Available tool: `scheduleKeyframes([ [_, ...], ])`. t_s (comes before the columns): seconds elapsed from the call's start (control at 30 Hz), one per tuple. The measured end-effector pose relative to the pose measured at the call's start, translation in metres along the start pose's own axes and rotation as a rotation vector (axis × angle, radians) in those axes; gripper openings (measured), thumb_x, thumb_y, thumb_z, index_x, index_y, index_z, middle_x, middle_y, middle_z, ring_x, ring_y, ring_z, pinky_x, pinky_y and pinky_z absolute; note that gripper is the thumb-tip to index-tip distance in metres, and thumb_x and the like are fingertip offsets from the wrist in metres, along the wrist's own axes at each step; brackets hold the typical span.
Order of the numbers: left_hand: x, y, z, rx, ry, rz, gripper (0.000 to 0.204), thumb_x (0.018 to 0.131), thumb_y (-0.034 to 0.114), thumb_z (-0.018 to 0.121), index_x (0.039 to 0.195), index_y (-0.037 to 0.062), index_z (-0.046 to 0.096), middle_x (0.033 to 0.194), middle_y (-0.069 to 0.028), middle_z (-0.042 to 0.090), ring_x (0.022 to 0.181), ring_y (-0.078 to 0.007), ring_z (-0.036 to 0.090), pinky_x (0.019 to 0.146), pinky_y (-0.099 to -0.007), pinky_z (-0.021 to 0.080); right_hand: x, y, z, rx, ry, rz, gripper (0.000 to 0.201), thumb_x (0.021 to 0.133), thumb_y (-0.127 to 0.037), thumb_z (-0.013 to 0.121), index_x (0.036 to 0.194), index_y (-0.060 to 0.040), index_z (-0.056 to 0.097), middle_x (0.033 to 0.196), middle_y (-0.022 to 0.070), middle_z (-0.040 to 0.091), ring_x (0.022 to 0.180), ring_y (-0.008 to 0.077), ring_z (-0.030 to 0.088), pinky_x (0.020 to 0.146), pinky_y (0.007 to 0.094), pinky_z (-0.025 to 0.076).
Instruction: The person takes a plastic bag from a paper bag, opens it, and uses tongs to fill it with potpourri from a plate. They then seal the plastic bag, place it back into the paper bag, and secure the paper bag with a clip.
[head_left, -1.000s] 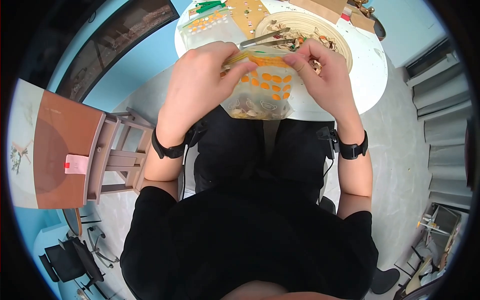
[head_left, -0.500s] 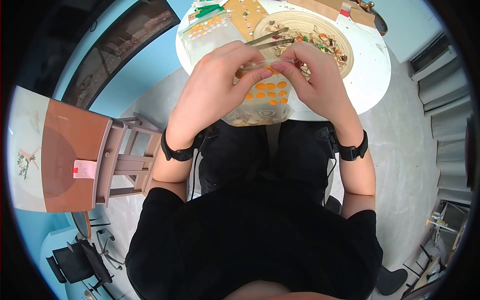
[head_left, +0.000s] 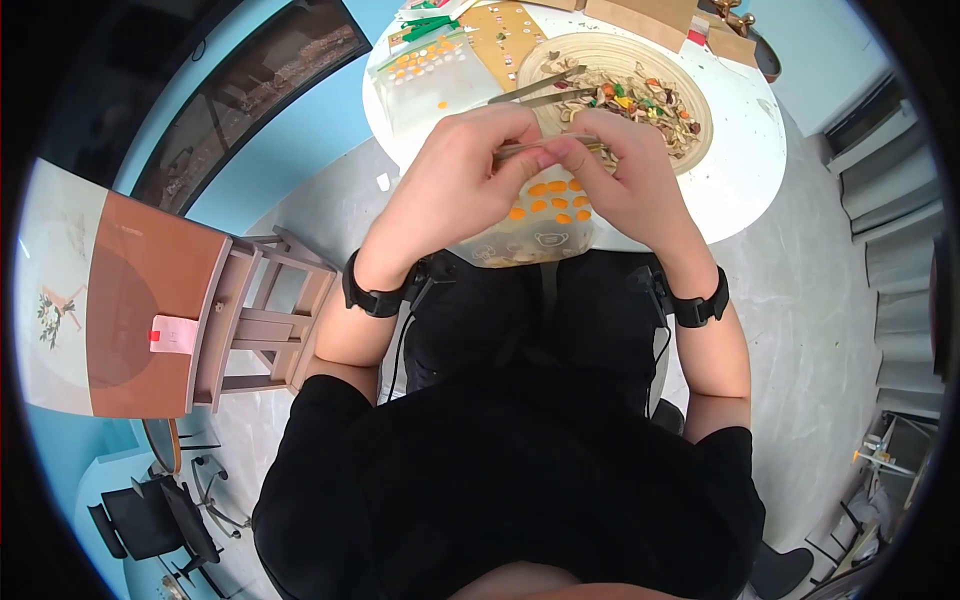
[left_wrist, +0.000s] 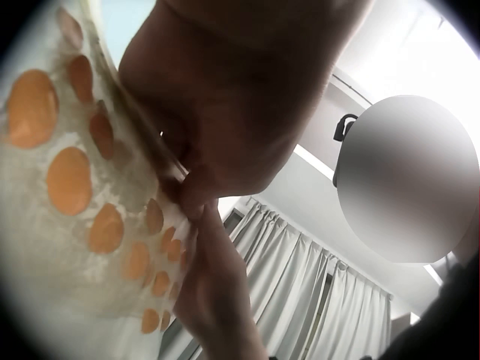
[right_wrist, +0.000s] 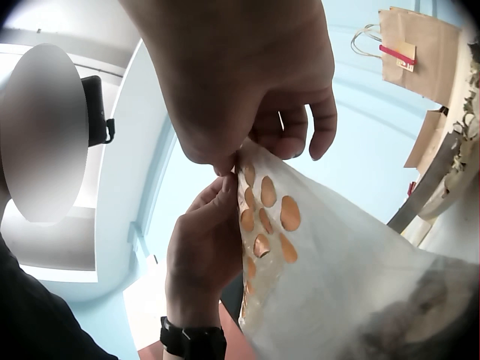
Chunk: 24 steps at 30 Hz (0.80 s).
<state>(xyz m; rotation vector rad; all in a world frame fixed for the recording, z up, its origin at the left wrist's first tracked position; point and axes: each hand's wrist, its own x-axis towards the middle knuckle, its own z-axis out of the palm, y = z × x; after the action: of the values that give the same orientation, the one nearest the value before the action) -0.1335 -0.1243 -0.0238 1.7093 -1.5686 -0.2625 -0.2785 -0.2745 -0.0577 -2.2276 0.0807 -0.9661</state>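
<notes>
A translucent plastic bag (head_left: 560, 240) with orange oval dots hangs upright at the near edge of the table, dried pieces visible through its lower part. My left hand (head_left: 455, 170) pinches its top edge between thumb and fingers. Right beside it, my right hand (head_left: 635, 180) pinches the same edge, the two thumbs meeting near the middle. In the left wrist view the dotted side of the bag (left_wrist: 97, 187) fills the left. Pale bag film (right_wrist: 322, 262) slopes down from the fingers in the right wrist view.
Beyond the hands, a round plate (head_left: 705, 110) bears dried, colourful pieces, with metal tongs (head_left: 540, 90) across its left side. Another dotted bag (head_left: 430, 95) lies at the left of the white table (head_left: 745, 190). Brown paper bags (head_left: 640, 15) stand at the back.
Both hands have come closer together along the bag's top edge, and the thumbs now meet. The bag sits slightly lower in the head view, with its top edge pressed narrower.
</notes>
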Motion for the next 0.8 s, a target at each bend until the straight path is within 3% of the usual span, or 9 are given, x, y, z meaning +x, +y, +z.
scheduleKeyframes([
  [0.17, -0.006, -0.008, -0.019, 0.024, -0.116, -0.034, 0.021, 0.094, 0.017, 0.075, 0.086, -0.0017, 0.069, 0.069, -0.0067, 0.059, 0.058, -0.0131, 0.047, 0.052, -0.0292, 0.040, 0.001, -0.002, -0.006, 0.070, 0.025, 0.023, 0.020, 0.091, -0.019, 0.076, 0.084, -0.0010, 0.068, 0.069, 0.0107, 0.058, 0.062, 0.0254, 0.055, 0.058, 0.0347, 0.043],
  [0.27, -0.008, -0.005, -0.017, 0.004, -0.091, -0.067, 0.021, 0.093, 0.018, 0.076, 0.086, -0.0014, 0.072, 0.064, -0.0080, 0.059, 0.055, -0.0140, 0.048, 0.052, -0.0297, 0.040, 0.002, -0.009, -0.008, 0.032, -0.069, -0.008, 0.021, 0.089, -0.019, 0.079, 0.082, -0.0009, 0.070, 0.068, 0.0110, 0.059, 0.060, 0.0259, 0.053, 0.058, 0.0348, 0.043],
  [0.47, -0.022, -0.010, -0.036, 0.062, -0.072, -0.106, 0.019, 0.091, 0.018, 0.076, 0.087, -0.0008, 0.074, 0.060, -0.0116, 0.059, 0.052, -0.0161, 0.051, 0.051, -0.0329, 0.040, 0.004, -0.009, -0.014, -0.002, -0.066, 0.067, 0.027, 0.087, -0.024, 0.081, 0.079, -0.0009, 0.070, 0.068, 0.0120, 0.060, 0.060, 0.0275, 0.055, 0.059, 0.0360, 0.044],
  [0.67, -0.021, -0.006, -0.032, 0.186, -0.083, -0.064, 0.020, 0.090, 0.019, 0.077, 0.086, -0.0006, 0.074, 0.063, -0.0124, 0.062, 0.053, -0.0186, 0.052, 0.053, -0.0320, 0.043, 0.008, -0.030, -0.012, -0.268, -0.166, -0.084, 0.024, 0.086, -0.027, 0.079, 0.079, -0.0043, 0.073, 0.066, 0.0101, 0.062, 0.067, 0.0278, 0.061, 0.061, 0.0382, 0.048],
  [0.8, -0.030, -0.010, -0.048, 0.112, -0.086, -0.106, 0.015, 0.091, 0.015, 0.076, 0.088, 0.0003, 0.075, 0.068, -0.0130, 0.065, 0.055, -0.0213, 0.054, 0.054, -0.0321, 0.043, 0.015, -0.034, -0.020, -0.342, -0.225, -0.052, 0.022, 0.085, -0.028, 0.077, 0.078, -0.0077, 0.074, 0.068, 0.0070, 0.064, 0.073, 0.0271, 0.063, 0.064, 0.0387, 0.050],
])
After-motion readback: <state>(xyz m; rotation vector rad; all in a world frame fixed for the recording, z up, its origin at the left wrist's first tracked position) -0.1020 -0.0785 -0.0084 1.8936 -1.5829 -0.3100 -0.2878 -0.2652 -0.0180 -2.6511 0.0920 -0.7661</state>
